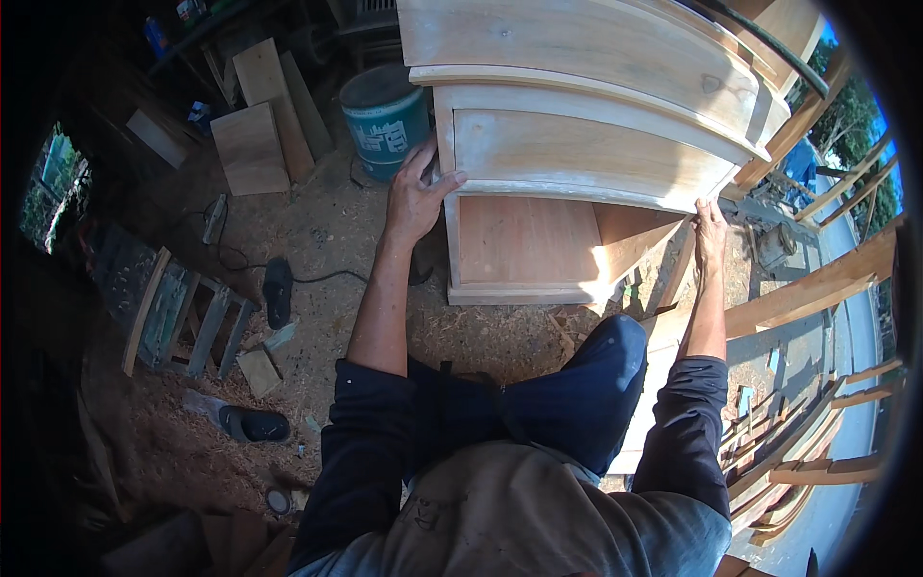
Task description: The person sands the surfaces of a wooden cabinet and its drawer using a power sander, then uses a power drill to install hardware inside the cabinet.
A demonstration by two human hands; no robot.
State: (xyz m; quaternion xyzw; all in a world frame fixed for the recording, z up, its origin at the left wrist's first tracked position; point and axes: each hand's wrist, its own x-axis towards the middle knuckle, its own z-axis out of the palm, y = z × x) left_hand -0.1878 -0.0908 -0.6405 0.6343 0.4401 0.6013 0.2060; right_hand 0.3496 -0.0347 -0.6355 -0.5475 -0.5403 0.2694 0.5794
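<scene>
Both forearms reach up and away from the body, bare below dark sleeves pushed back toward the elbows. The left hand [420, 197] is spread, its thumb pointing right across the front edge of a pale wooden cabinet [577, 93] and its fingers extended up along the side. The right hand [710, 226] is raised to the cabinet's right front corner, fingers bent against the end of the rail [567, 191]; whether they pinch it or only press on it, I cannot tell.

The cabinet stands directly ahead, between the 2 hands and beyond the person's knees. Its curved drawer front [577, 144] sits just above the rail, while an open compartment [529, 240] lies below, between and lower than the hands.

The cabinet's top runs out of view, and its back cannot be seen. The tips of the left fingers are hard to make out against the side. A teal bucket [386, 125] is partly covered by the cabinet and left hand. At the far left, deep shadow swallows most shapes; a dark, slatted wooden frame [192, 322] there is perhaps a stool or small ladder.
</scene>
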